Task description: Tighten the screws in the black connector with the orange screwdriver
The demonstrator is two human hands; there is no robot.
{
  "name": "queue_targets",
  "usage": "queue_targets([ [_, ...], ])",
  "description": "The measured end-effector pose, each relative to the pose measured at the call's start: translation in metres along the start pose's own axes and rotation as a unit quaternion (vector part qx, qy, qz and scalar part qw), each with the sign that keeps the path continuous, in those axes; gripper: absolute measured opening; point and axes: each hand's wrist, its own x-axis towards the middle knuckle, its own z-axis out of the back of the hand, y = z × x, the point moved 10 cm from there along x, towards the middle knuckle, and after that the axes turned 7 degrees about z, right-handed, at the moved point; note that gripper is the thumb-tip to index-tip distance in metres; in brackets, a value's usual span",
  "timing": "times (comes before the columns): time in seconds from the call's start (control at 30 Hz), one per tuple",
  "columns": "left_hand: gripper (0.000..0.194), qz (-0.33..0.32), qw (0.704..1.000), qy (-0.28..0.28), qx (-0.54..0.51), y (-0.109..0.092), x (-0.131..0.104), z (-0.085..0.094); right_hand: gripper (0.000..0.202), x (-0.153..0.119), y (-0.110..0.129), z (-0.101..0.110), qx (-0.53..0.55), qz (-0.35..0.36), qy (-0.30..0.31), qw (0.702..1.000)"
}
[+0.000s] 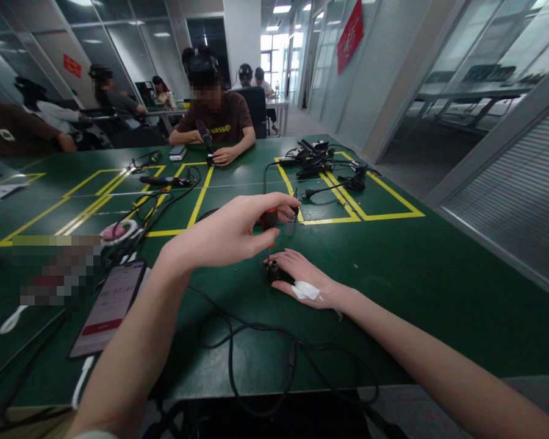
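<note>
1. Orange-and-black screwdriver (pixel 271 218) in the left hand (pixel 238 228): the fingers curl round its handle, and the shaft points down, nearly upright.
2. Under it, the right hand (pixel 307 274) lies low, thumb and fingers closed about a small black part (pixel 273 276) with a metal collar. A white patch (pixel 305 290) is taped near the wrist.
3. As for progress, the shaft reaches down to the part, so I judge the work to be under way. Whether the tip sits in a screw is too small to tell. Nothing shows as finished, and how much is left I cannot say.
4. Just past the left fingers stands a clear vial (pixel 291 225) with a dark top.
5. Between the hands and the near edge of the table (pixel 416 262), a loose cable (pixel 291 361) loops about; it could snag a sleeve or the part.
6. Leftward, room is tight: the phone (pixel 112 305) lies by the left forearm, with a tape roll (pixel 132 231) and more cables behind.
7. Rightward, green surface runs on to the slanting far edge, the widest room for moving, I judge.
8. Farther out, a cable pile (pixel 313 160) lies across yellow lines (pixel 388 215); a person (pixel 231 119) sits opposite, well apart.
</note>
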Motion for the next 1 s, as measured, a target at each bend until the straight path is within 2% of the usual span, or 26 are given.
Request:
queue_targets([
  [0.2, 0.021, -0.005, 0.993, -0.071, 0.09, 0.005, 0.005, 0.008, 0.031, -0.001, -0.003, -0.001, -0.002, 0.002, -0.002, 1.0],
  [0.3, 0.008, 0.014, 0.988, -0.077, 0.131, 0.012, 0.007, 0.008, 0.031, -0.001, -0.003, -0.001, 0.003, 0.003, -0.008, 1.0],
  [0.37, 0.011, 0.024, 0.986, -0.076, 0.146, 0.014, 0.008, 0.007, 0.031, -0.001, -0.003, -0.001, 0.004, 0.002, -0.009, 1.0],
  [0.47, 0.006, 0.024, 0.991, -0.056, 0.122, 0.011, 0.006, 0.006, 0.032, -0.001, -0.003, -0.001, 0.0, 0.0, -0.008, 1.0],
  [0.57, 0.021, 0.023, 0.998, -0.01, 0.061, 0.007, 0.003, 0.002, 0.031, -0.001, -0.002, -0.002, -0.002, 0.002, -0.006, 1.0],
  [0.73, 0.022, 0.034, 0.999, 0.035, -0.011, 0.005, -0.001, 0.0, 0.031, -0.001, -0.002, -0.001, -0.005, 0.005, -0.018, 1.0],
  [0.8, 0.022, 0.035, 0.999, 0.016, 0.011, 0.006, 0.0, 0.001, 0.031, -0.001, -0.002, 0.0, -0.004, 0.006, -0.021, 1.0],
  [0.9, 0.017, 0.057, 0.992, -0.047, 0.107, 0.01, 0.004, 0.006, 0.031, -0.001, -0.001, -0.002, -0.001, 0.004, -0.015, 1.0],
  [1.0, 0.024, 0.078, 0.98, -0.075, 0.168, 0.015, 0.006, 0.007, 0.031, -0.002, -0.003, -0.004, -0.004, -0.003, -0.005, 1.0],
])
